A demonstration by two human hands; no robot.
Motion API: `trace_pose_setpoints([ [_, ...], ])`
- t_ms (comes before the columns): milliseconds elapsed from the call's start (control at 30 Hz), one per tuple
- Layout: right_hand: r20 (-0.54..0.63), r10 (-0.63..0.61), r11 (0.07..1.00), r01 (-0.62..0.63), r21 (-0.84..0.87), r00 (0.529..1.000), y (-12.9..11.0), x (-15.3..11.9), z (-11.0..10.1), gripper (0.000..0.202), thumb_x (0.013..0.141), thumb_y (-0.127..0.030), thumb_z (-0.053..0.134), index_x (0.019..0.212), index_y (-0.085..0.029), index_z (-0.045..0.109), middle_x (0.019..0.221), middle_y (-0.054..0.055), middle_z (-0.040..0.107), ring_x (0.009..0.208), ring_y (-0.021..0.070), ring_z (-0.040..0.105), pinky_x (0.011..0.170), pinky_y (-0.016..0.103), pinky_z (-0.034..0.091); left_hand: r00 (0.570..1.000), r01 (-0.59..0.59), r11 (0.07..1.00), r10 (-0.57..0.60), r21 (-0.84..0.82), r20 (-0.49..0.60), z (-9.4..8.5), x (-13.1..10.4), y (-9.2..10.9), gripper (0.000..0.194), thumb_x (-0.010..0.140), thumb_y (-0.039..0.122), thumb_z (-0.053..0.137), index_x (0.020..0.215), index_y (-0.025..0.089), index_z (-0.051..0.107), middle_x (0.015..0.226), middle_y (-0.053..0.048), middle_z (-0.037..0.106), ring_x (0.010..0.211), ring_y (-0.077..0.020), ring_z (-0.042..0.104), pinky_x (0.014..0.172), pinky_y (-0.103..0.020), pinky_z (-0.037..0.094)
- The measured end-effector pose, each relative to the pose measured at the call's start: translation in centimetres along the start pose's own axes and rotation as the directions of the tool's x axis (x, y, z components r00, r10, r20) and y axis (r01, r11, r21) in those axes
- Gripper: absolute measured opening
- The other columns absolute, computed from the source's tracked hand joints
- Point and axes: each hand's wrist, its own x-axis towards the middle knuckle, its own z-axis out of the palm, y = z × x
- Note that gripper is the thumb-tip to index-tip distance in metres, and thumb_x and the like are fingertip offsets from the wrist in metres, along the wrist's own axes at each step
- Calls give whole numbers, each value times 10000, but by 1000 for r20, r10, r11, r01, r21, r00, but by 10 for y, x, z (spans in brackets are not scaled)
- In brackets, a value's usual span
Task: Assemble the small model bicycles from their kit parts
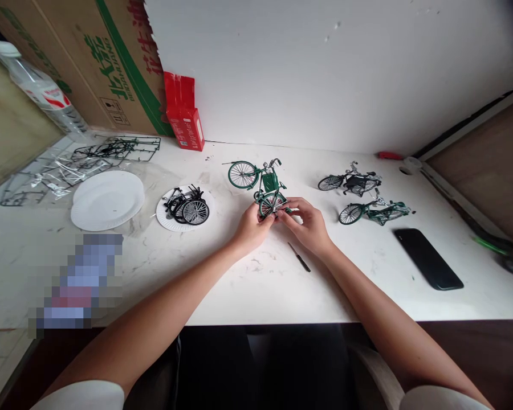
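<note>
A green model bicycle (270, 181) is held at the middle of the white table, one wheel toward me and the other pointing away to the left. My left hand (253, 226) is closed on the near wheel from the left side. My right hand (304, 222) pinches at the same end from the right, its thumb and fingertips close to the rim. Whatever small part may sit between the fingertips is too small to make out. A thin dark tool (299, 257), perhaps a small screwdriver, lies on the table just below my right hand.
A paper plate (161, 223) with black wheels and parts stands left, near stacked white plates (106, 199) and part frames (119, 149). Two more model bicycles (350, 181) and a black phone (430, 259) lie right. A red box (187, 128), carton (89, 62) and bottle (47, 94) stand behind.
</note>
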Motion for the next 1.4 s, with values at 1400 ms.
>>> trace_pose_setpoints([
  [1400,38,294,814,-271,514,955,-4,3,-1,544,703,-442,1022,1136,-269,741,827,-35,698,751,157,681,776,348,632,966,253,955,-240,-153,100,-1,-4,48,453,718,204,956,1125,137,768,1178,-118,799,952,-220,784,948,-403,629],
])
